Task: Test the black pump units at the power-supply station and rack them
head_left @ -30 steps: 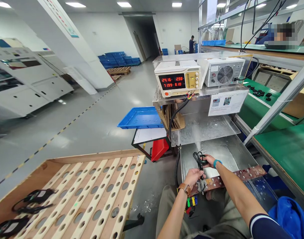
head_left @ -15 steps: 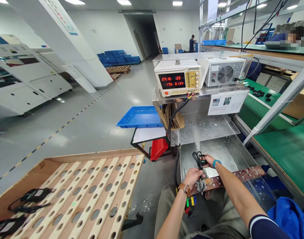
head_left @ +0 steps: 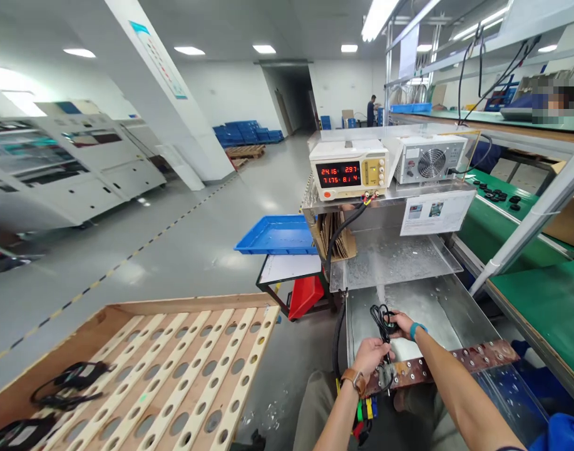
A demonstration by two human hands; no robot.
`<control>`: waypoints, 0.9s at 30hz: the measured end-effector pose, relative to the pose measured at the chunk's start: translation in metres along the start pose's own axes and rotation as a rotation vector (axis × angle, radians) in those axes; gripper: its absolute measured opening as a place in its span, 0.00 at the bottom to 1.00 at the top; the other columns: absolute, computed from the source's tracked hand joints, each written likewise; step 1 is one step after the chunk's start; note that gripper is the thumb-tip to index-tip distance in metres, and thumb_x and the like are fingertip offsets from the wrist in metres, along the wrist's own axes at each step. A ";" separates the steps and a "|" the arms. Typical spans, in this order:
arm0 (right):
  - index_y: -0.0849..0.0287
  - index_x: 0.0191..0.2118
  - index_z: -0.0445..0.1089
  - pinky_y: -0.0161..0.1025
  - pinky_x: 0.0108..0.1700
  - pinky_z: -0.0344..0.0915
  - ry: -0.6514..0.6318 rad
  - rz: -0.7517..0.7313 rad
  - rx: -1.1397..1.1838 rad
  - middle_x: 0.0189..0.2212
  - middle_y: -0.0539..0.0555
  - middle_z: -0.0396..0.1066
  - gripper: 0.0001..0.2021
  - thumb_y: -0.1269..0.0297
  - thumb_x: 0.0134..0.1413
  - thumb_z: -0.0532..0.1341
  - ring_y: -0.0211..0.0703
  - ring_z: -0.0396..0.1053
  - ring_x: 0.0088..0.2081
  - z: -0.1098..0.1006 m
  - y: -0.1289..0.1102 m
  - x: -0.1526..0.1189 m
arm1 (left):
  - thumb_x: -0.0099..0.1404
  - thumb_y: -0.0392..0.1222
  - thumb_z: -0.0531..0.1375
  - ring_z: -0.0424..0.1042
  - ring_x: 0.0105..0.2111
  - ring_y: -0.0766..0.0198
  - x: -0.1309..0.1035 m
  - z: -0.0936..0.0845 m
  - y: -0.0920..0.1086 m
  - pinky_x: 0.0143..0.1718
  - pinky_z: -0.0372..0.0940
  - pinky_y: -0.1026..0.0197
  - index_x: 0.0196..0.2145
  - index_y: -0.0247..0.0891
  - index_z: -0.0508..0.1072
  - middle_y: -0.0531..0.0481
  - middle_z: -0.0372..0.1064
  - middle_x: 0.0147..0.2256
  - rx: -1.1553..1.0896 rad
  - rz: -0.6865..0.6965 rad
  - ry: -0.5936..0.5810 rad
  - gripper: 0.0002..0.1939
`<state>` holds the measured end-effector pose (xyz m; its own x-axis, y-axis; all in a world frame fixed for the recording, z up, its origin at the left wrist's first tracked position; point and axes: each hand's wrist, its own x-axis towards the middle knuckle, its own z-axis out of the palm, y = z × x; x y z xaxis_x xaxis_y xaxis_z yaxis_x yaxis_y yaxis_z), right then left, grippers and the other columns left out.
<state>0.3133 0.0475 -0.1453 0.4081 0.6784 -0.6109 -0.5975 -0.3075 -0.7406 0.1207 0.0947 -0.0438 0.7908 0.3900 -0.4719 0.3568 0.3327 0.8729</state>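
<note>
A coiled black cable point(head_left: 379, 318) is held over the shallow metal tray in front of me. My right hand point(head_left: 401, 324), with a teal band at its wrist, is closed around the coil's right side. Just below and to the left, my left hand point(head_left: 371, 357) pinches the cable's lower part, a brown watch strap on that wrist. Both hands are above the near edge of the metal tray point(head_left: 420, 297). A reddish-brown strip with rows of metal studs point(head_left: 458, 358) crosses under my wrists. Under it hang coloured clips point(head_left: 367, 410).
A power supply point(head_left: 350, 172) with red digits stands on the shelf behind the tray. To the left is a wooden rack with round holes point(head_left: 188, 369), holding black cabled units point(head_left: 73, 379). A blue tray point(head_left: 280, 235) sits beyond it. Green worktops point(head_left: 544, 307) run along the right.
My view has tilted up and turned slightly left, so everything appears lower and further right. Both hands keep their hold on the cable, with little change in their pose.
</note>
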 end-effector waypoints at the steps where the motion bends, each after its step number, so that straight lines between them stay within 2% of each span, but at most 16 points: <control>1: 0.58 0.40 0.63 0.49 0.34 0.75 -0.001 -0.004 -0.002 0.31 0.52 0.69 0.14 0.71 0.47 0.64 0.46 0.71 0.33 0.001 0.000 0.000 | 0.49 0.58 0.67 0.63 0.20 0.68 0.001 -0.001 -0.002 0.23 0.52 0.65 0.24 0.34 0.68 0.43 0.75 0.26 0.003 0.006 0.000 0.22; 6: 0.58 0.40 0.63 0.51 0.33 0.75 0.002 -0.015 -0.002 0.29 0.51 0.68 0.14 0.70 0.46 0.65 0.48 0.71 0.32 0.005 0.000 -0.001 | 0.49 0.58 0.66 0.61 0.19 0.69 0.005 -0.003 -0.008 0.22 0.50 0.65 0.23 0.34 0.68 0.44 0.74 0.25 0.018 0.037 0.006 0.22; 9: 0.58 0.41 0.63 0.48 0.30 0.75 0.010 -0.013 0.003 0.30 0.52 0.69 0.14 0.71 0.47 0.65 0.48 0.71 0.31 0.005 -0.002 -0.003 | 0.48 0.59 0.66 0.63 0.20 0.69 0.007 0.000 -0.005 0.22 0.51 0.66 0.22 0.34 0.68 0.44 0.73 0.23 0.014 0.070 0.066 0.23; 13: 0.59 0.43 0.63 0.43 0.29 0.75 0.029 -0.026 0.028 0.31 0.52 0.69 0.15 0.71 0.49 0.65 0.43 0.70 0.28 0.003 -0.009 -0.007 | 0.53 0.58 0.65 0.70 0.25 0.64 0.016 0.010 0.000 0.25 0.59 0.65 0.24 0.35 0.67 0.44 0.74 0.27 -0.042 0.131 0.216 0.22; 16: 0.59 0.44 0.62 0.42 0.28 0.75 0.029 -0.044 0.059 0.32 0.53 0.69 0.15 0.69 0.52 0.66 0.43 0.71 0.27 0.004 -0.017 -0.012 | 0.57 0.54 0.63 0.73 0.27 0.62 0.023 0.011 0.000 0.28 0.64 0.64 0.27 0.36 0.66 0.45 0.74 0.28 -0.042 0.164 0.219 0.18; 18: 0.59 0.44 0.62 0.43 0.29 0.75 0.015 -0.056 0.078 0.31 0.52 0.69 0.15 0.67 0.54 0.66 0.44 0.72 0.27 0.005 -0.025 -0.017 | 0.61 0.51 0.60 0.75 0.29 0.61 0.025 0.006 0.002 0.31 0.67 0.62 0.30 0.37 0.65 0.45 0.74 0.29 -0.022 0.246 0.210 0.14; 23: 0.58 0.45 0.62 0.48 0.38 0.76 -0.106 -0.121 0.236 0.32 0.54 0.70 0.12 0.65 0.59 0.63 0.46 0.74 0.30 0.018 -0.040 -0.043 | 0.64 0.37 0.53 0.73 0.34 0.62 0.019 -0.016 0.022 0.40 0.66 0.59 0.35 0.39 0.63 0.48 0.71 0.33 0.250 0.460 0.252 0.01; 27: 0.59 0.43 0.63 0.50 0.40 0.75 -0.145 -0.176 0.405 0.33 0.55 0.72 0.09 0.64 0.61 0.62 0.47 0.74 0.32 0.033 -0.047 -0.072 | 0.62 0.30 0.52 0.70 0.37 0.61 0.011 -0.012 0.041 0.42 0.63 0.59 0.38 0.38 0.64 0.48 0.70 0.36 0.455 0.543 0.262 0.08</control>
<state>0.2888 0.0351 -0.0573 0.4439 0.7919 -0.4193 -0.7614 0.0866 -0.6425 0.1382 0.1232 -0.0148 0.7899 0.6086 0.0748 0.1661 -0.3299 0.9293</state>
